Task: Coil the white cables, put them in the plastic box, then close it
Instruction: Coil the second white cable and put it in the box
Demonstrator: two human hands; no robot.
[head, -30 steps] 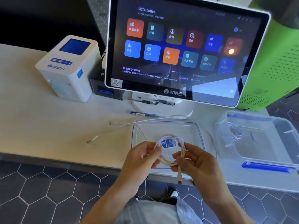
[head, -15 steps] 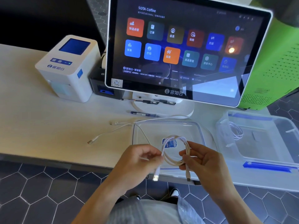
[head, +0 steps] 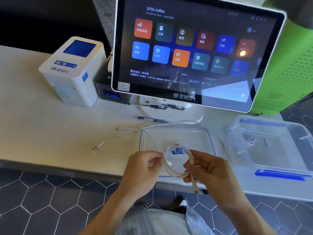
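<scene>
I hold a coiled white cable [head: 171,168] with a blue tag between both hands, above the counter's front edge. My left hand [head: 144,170] pinches the coil's left side. My right hand [head: 210,168] grips its right side, and a plug end hangs down below that hand. A second white cable [head: 118,138] lies loose on the counter, running under the clear lid [head: 176,134]. The clear plastic box [head: 277,160] with blue clips stands open at the right, with a coiled white cable [head: 248,138] inside.
A large touchscreen terminal [head: 194,48] stands behind the lid, with pens [head: 150,119] at its base. A white receipt printer [head: 72,72] sits at the left and a green machine [head: 291,70] at the right. Hexagon floor tiles lie below the counter edge.
My left hand moved the cable's free end up from below the coil to the coil's left side. The coil stays held in my right hand.
</scene>
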